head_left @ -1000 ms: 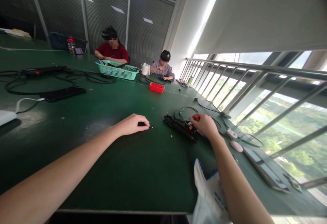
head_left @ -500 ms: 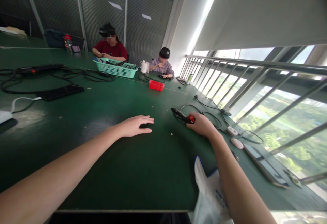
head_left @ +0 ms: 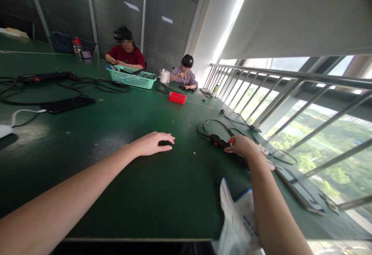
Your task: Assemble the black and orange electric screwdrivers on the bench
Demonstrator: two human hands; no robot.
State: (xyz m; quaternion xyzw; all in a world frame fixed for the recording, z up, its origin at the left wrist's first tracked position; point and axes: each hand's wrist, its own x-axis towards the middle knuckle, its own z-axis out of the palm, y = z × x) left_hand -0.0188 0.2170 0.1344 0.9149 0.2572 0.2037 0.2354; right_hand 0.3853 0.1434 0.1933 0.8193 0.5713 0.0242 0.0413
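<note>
My right hand [head_left: 242,146] is closed around a black corded electric screwdriver [head_left: 219,141] with red parts, at the right of the green table. Its cord leaves from the far end; the near end is partly hidden by my hand and wrist. My left hand [head_left: 154,143] lies on the table left of the tool, holding nothing, fingers stretched out and thumb apart. Close to my right forearm, a white bag [head_left: 242,216] with a blue edge and blue print hangs over the table's front edge.
Cables [head_left: 216,122] and a tablet-like device [head_left: 299,189] lie along the right railing [head_left: 290,77]. Farther off are a red bin [head_left: 178,97] and a green basket [head_left: 132,78]. A black phone [head_left: 69,104] lies left. Two people sit across the table.
My right hand has moved right and slightly nearer with the screwdriver, whose cord end now points away from me. My left hand has stayed in place, its fingers slightly more bent.
</note>
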